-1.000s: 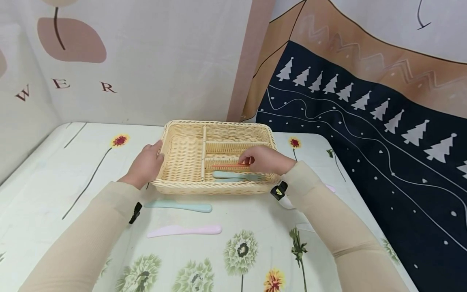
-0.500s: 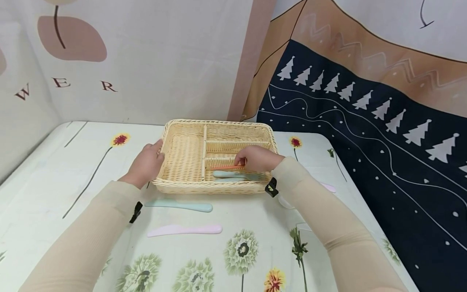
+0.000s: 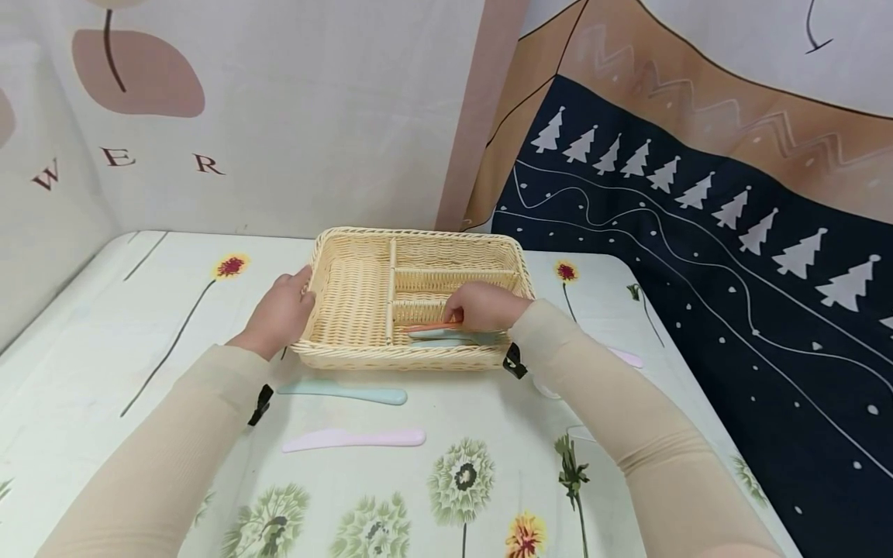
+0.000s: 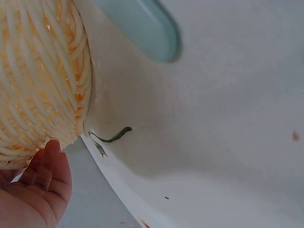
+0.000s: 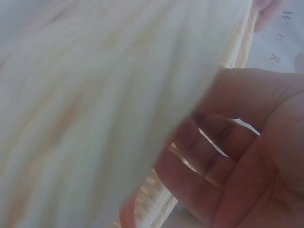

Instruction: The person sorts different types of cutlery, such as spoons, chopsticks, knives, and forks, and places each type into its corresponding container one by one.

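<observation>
A pale wicker basket (image 3: 352, 287) with dividers stands on the table. My left hand (image 3: 277, 316) grips its left end; in the left wrist view the fingertips (image 4: 53, 145) are at the woven wall. In the front right compartment, my right hand (image 3: 484, 306) pinches an orange utensil (image 3: 427, 327). Its slim handle slants over two light blue utensils (image 3: 441, 334) lying there, and its other end is hidden by the hand. The right wrist view shows curled fingers (image 5: 190, 185) behind the blurred basket wall (image 5: 104, 114) and a strip of the orange utensil (image 5: 127, 214).
In front of the basket lie a light blue knife (image 3: 342, 391) and a pink knife (image 3: 354, 440). A pink piece (image 3: 626, 357) and a whitish round object (image 3: 546, 389) show partly behind the right sleeve. Printed cloth walls (image 3: 314, 116) rise behind the table.
My right hand has moved left and slightly toward the front of the basket with the orange utensil, which now tilts over the light blue ones. The left hand stays on the basket.
</observation>
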The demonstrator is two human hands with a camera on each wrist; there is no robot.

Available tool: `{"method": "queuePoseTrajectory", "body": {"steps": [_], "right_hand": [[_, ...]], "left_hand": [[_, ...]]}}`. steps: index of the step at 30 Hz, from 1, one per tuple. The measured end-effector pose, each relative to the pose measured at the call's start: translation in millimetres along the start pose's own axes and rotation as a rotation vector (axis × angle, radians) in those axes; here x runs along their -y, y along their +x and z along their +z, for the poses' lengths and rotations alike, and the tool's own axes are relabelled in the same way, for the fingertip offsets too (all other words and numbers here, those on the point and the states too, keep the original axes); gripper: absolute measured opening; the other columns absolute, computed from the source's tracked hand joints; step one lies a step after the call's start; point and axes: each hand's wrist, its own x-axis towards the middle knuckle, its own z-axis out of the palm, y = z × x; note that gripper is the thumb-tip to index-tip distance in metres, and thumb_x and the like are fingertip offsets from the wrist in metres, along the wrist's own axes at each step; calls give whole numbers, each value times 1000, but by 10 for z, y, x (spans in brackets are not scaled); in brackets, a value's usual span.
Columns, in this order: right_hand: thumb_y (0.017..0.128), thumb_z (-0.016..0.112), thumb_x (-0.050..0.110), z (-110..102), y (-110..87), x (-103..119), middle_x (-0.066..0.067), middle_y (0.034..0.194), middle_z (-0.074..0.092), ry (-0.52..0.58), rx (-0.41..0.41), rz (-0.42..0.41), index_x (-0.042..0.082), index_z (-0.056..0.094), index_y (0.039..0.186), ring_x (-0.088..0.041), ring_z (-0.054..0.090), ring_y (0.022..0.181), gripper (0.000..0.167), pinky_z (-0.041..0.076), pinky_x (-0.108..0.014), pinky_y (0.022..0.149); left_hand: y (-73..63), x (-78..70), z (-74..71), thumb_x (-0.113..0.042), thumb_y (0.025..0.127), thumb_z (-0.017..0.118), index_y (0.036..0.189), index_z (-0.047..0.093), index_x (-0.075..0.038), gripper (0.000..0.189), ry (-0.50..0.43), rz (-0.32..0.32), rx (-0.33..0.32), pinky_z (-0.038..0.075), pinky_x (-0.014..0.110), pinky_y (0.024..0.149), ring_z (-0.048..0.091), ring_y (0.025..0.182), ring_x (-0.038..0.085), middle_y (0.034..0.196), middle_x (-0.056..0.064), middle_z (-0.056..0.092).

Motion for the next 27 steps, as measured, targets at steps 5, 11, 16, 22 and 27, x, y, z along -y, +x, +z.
{"method": "queuePoseTrajectory", "body": {"steps": [5,11,16,22,27], "right_hand": [[86,58,-9,52,21,11,-1,85,61,-30,3,-16,12,75,102,-17,52,83,32,42,-26,74],[86,58,-9,94,63,-22,-1,87,62,-42,10,-19,13,76,104,-16,52,83,33,41,-25,73],[86,58,-9,108,54,-27,-1,87,62,-66,10,-28,13,75,108,-15,51,82,36,41,-24,72],[89,57,-3,104,11,-20,0,100,67,-31,23,19,14,72,116,-15,55,86,35,46,-25,75],[90,58,1,65,-74,-12,-1,108,68,-6,1,13,14,69,122,-15,57,91,36,48,-27,81]], "left_hand": [[-3,-6,-4,-16,104,29,152,11,5,55,-2,3,3,46,49,90,47,99,36,131,33,37],[-9,-17,-15,-16,105,30,152,11,5,55,-5,5,11,45,49,91,47,100,36,132,34,37],[-10,-31,-13,-16,105,30,152,11,5,55,-8,8,16,45,49,90,47,99,36,132,34,37],[-12,-34,-5,-16,105,30,152,11,6,55,-10,10,18,46,47,88,47,98,36,132,34,37],[-6,-15,-12,-16,105,30,152,10,5,55,-12,10,15,47,42,80,48,96,35,132,34,36]]}}
